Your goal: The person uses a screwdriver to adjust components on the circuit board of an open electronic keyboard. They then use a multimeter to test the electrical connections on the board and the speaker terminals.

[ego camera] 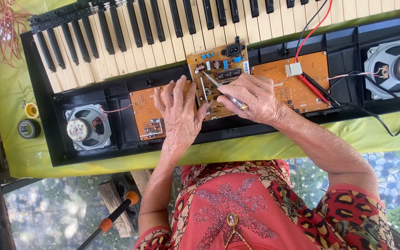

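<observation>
The right hand (251, 96) is closed around a slim metal-shafted screwdriver (224, 92), its tip pressed down on the middle circuit board (216, 69), which stands tilted in the open black keyboard casing (348, 41). The left hand (178, 111) lies flat and open just left of it, fingers spread, holding nothing, its fingertips on the near-left corner of that board and over the edge of a smaller orange board (146, 113). Beyond the boards, the row of black and cream keys (130, 37) runs along the far side. A round speaker (86, 127) sits at the left end of the casing, another speaker (394, 67) at the right. Red and black wires (311, 32) run to a wide orange board (297, 78) on the right. Two tape rolls (28, 122) lie on the yellow-green cloth (5, 83) at far left.
</observation>
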